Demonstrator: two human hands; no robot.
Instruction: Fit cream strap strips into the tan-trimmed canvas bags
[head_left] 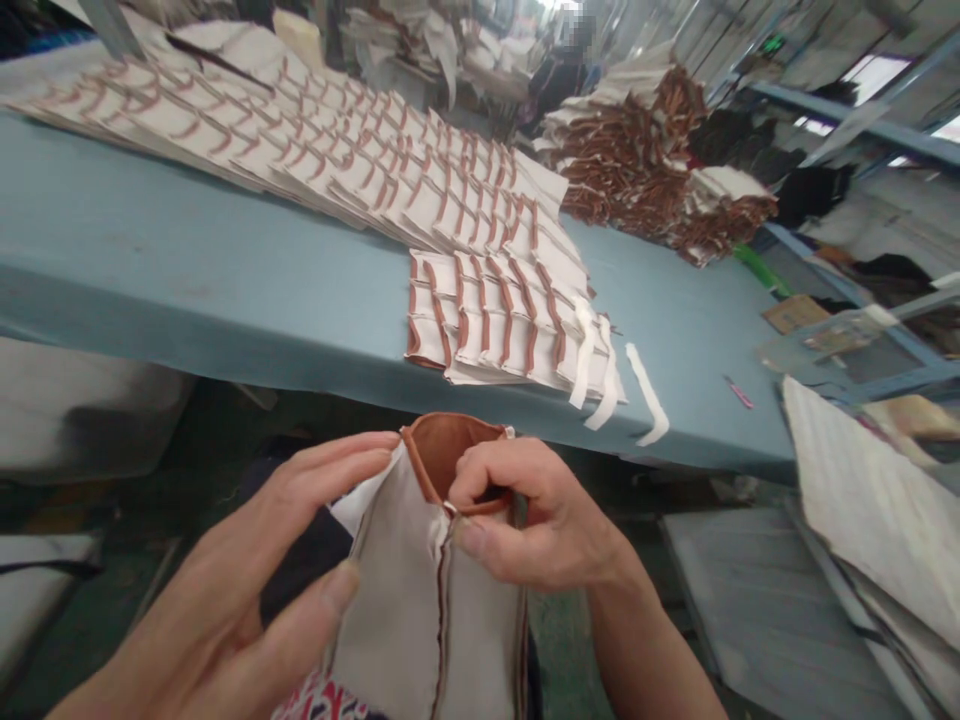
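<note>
A sewn tube-shaped piece (390, 600) stands upright in front of me, pale outside and brown inside, its mouth open at the top. A dark seam runs down its front. My left hand (277, 540) holds its left side, long fingers stretched to the top corner and thumb at the left edge. At the front rim, my right hand (525, 510) pinches the top of the seam between thumb and curled index finger. A small shiny bit shows at that pinch, too small to name. White material shows between the left fingers and the piece.
Ahead is a blue-covered table (300, 310) bearing rows of pale, brown-edged pieces (480, 310). White strips (645, 395) lie at its front edge, and pink-handled snips (739, 392) farther right. A brown and pale pile (622, 150) stands behind. Boards (870, 500) lean at right.
</note>
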